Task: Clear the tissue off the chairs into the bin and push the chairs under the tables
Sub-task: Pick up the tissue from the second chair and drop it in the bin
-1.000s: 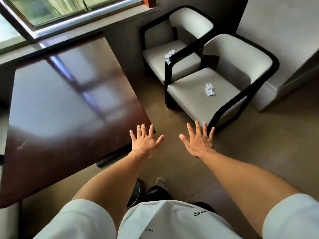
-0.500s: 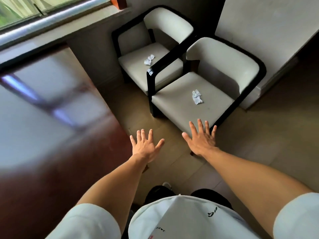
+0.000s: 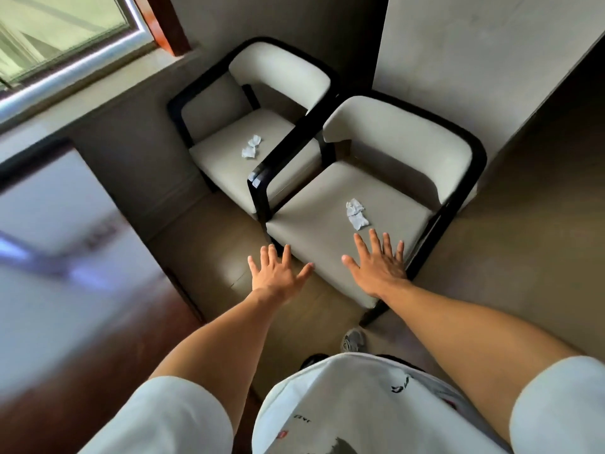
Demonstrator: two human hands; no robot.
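The crumpled tissue point(image 3: 357, 213) on the near chair point(image 3: 327, 237) is light, so a fast sweep of the right hand point(image 3: 376, 268) could flick it to the floor rather than catch it. A second tissue point(image 3: 251, 147) lies on the far chair point(image 3: 226, 165). Both hands are stretched forward, palms down, fingers spread, each grip wide open and holding nothing. The right hand seems to hover over the seat's front; the left hand point(image 3: 278, 273) hangs above the floor beside the blurred desk point(image 3: 65, 257). No bin is visible.
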